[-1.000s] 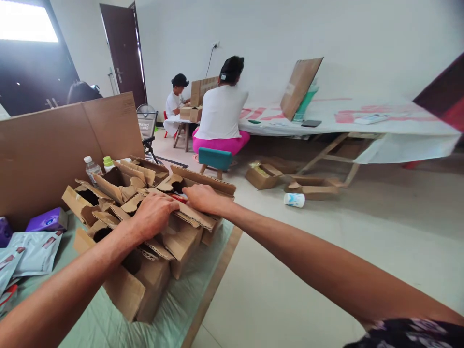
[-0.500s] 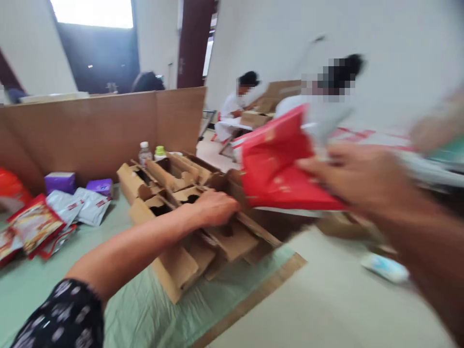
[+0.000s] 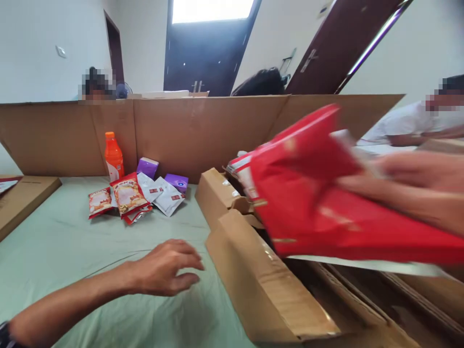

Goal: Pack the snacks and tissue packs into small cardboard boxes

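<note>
My right hand (image 3: 409, 186), blurred by motion, grips a flat red bag (image 3: 300, 208) with gold marks and a white underside. It hangs over the open cardboard boxes (image 3: 250, 270) and covers part of them. My left hand (image 3: 172, 268) hovers above the green cloth (image 3: 90, 304), just left of those boxes, its fingers apart and nothing in them. Beyond it lie red snack packets (image 3: 130, 193), white sachets (image 3: 168, 195) and a purple box (image 3: 177, 182). An orange bottle (image 3: 114, 157) stands upright behind the packets.
A tall cardboard partition (image 3: 210, 135) runs along the back of the table. At the far left lies a flat cardboard box (image 3: 29, 198). One person (image 3: 406, 121) sits beyond the partition on the right; another's head (image 3: 96, 87) shows at the left.
The view has swung left. My left hand has left the cardboard boxes and is now over the green cloth. The red bag, still in my right hand, is now over the boxes.
</note>
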`<state>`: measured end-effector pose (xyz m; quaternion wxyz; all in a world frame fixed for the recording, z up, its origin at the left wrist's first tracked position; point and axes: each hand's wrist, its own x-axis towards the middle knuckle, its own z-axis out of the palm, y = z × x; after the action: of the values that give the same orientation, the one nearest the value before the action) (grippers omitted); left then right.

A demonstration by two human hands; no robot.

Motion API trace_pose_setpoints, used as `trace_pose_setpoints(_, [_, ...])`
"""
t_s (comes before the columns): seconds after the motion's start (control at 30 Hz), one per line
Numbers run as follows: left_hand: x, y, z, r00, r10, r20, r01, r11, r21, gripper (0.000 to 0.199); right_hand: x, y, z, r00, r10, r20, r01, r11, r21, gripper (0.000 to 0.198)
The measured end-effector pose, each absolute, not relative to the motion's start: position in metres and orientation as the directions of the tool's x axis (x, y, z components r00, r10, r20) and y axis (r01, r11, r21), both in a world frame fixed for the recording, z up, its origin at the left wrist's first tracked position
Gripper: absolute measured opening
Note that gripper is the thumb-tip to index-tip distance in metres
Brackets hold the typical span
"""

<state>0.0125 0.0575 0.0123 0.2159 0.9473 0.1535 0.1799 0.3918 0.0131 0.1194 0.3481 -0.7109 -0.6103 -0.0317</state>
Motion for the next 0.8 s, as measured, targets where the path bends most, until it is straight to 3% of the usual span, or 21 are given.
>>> trace_pose_setpoints(0.1, [-0.044, 0.058, -0.012, 0.813, 0.548, 0.197, 0.361, -0.740, 0.567, 0.022, 0.312, 0.079, 0.121, 0.136, 0.954, 0.268, 0.848, 0.028, -0.530, 0.023])
trace_pose_setpoints(0.27, [-0.088, 0.060, -0.020, 0.745, 0.654, 0.133, 0.444, -0.635, 0.632, 0.025, 0.206, 0.165, 0.122, 0.171, 0.939, 0.298, 0.751, 0.072, -0.657, 0.015])
trace_pose_setpoints(0.4, [-0.090, 0.064, -0.019, 0.705, 0.700, 0.111, 0.480, -0.587, 0.652, 0.025, 0.192, 0.170, 0.134, 0.132, 0.952, 0.275, 0.529, 0.167, -0.832, 0.010])
trace_pose_setpoints(0.5, [-0.078, 0.067, -0.020, 0.729, 0.672, 0.130, 0.441, -0.607, 0.661, 0.025, 0.225, 0.145, 0.141, 0.170, 0.937, 0.304, 0.435, 0.205, -0.877, 0.013])
trace_pose_setpoints(0.6, [-0.056, 0.075, -0.019, 0.779, 0.601, 0.179, 0.372, -0.672, 0.641, 0.025, 0.286, 0.109, 0.142, 0.378, 0.875, 0.302, 0.430, 0.123, -0.895, 0.017])
trace_pose_setpoints(0.8, [0.017, 0.112, 0.011, 0.834, 0.369, 0.410, 0.155, -0.870, 0.468, 0.022, 0.424, 0.037, 0.125, 0.763, 0.598, 0.244, 0.402, -0.145, -0.904, 0.020])
